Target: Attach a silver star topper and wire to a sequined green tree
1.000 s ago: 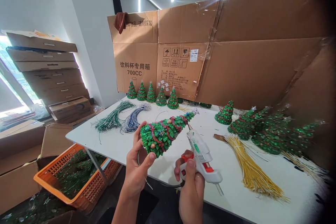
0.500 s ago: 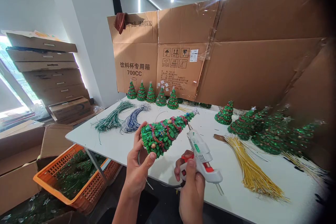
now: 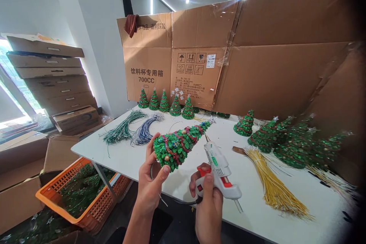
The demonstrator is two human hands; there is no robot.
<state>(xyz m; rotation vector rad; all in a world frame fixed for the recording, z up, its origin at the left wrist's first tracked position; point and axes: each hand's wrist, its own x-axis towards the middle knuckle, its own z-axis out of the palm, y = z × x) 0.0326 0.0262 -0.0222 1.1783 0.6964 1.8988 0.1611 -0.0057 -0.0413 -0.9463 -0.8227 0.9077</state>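
Observation:
My left hand [image 3: 151, 177] grips a glittery green cone-shaped Christmas tree ornament [image 3: 175, 146] by its base, with the tip pointing up and to the right. Red garland and small baubles wind around the tree, and a thin wire curves down beside my palm. My right hand [image 3: 208, 206] is wrapped around the grip of a white hot glue gun [image 3: 219, 166] with a red trigger. Its metal nozzle points up, close to the tree's lower right side, with no contact that I can make out. A cord leaves the gun's base under my hand.
A white table [image 3: 246, 213] holds bundles of green [image 3: 122, 127], blue [image 3: 144, 131] and yellow wire [image 3: 274, 187]. Finished trees [image 3: 164, 102] stand along its far edge and right side against a cardboard sheet [image 3: 271, 45]. An orange basket [image 3: 57, 190] of green trees sits low left.
The tree has tilted slightly in my left hand, with its tip drawn a little leftward. The glue gun stays nearly where it was.

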